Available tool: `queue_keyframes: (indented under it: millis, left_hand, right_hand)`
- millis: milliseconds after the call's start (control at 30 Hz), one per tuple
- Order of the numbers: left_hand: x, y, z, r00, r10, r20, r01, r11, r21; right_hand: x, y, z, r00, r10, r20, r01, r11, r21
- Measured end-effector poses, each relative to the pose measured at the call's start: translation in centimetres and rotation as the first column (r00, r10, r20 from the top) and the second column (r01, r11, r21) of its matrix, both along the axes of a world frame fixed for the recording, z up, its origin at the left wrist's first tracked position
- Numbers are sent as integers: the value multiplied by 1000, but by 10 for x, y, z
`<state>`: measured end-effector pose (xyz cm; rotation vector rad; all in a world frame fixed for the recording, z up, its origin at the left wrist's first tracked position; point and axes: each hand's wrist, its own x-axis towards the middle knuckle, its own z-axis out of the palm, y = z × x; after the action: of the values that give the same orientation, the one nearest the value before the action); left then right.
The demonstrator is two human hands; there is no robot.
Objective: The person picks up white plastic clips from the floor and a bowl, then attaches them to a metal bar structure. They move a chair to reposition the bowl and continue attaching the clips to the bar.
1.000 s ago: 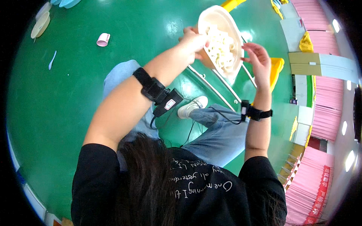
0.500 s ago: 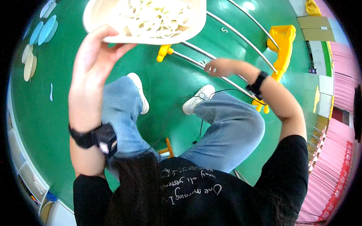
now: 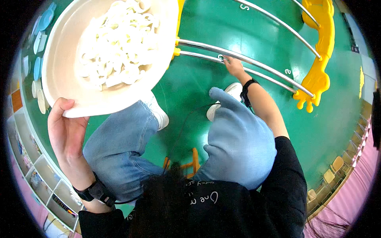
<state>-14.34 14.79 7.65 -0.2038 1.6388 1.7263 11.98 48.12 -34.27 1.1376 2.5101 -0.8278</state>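
My left hand [image 3: 70, 129] grips the near rim of a cream plastic basin [image 3: 99, 103], thumb inside the rim and fingers beneath it. The basin is tilted toward me and filled with a pile of small white curved plastic pieces [image 3: 119, 47]. Farther right, my right hand [image 3: 235, 66] reaches down to the front metal rails of a rack [image 3: 258, 59] with yellow plastic ends. Its fingertips are pinched at a small white S-shaped hook [image 3: 220, 56] on the front rail. Two similar hooks show elsewhere at the rails, one of them [image 3: 287, 71] toward the right end.
The rack's yellow end piece [image 3: 317, 75] stands to the right on the green floor [image 3: 190, 87]. Blue and cream basins [image 3: 43, 101] line the far left, above a white shelf unit [image 3: 47, 170]. My knees are spread around a small wooden stool [image 3: 194, 160]. Small chairs [image 3: 337, 163] stand at lower right.
The basin has come closer and lower on the left, showing more of its contents. My right hand has moved to the hook on the front rail, and my view has shifted.
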Motion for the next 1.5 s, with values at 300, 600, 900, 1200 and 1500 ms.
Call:
queue_keyframes:
  millis: [300, 600, 900, 1200, 1500]
  left_hand:
    - [-5, 1, -15, 999, 7, 46, -8, 1000, 6]
    - [-4, -9, -19, 997, -3, 76, -1, 998, 56]
    - [16, 23, -14, 993, -116, 32, 112, 988, 108]
    - [43, 48, -24, 968, -245, -53, 251, 945, 210]
    - [85, 93, -11, 919, -393, -16, 369, 848, 381]
  right_hand:
    - [-14, 1, -5, 967, -2, 256, 18, 998, -57]
    - [-6, 13, -31, 963, -231, 139, 234, 972, -1]
    - [64, -34, 34, 272, -954, -129, 216, 191, -957]
    - [31, -53, 363, 551, -367, -749, -107, 860, -500]
    - [16, -80, 437, 605, 323, -728, -231, 946, 228]
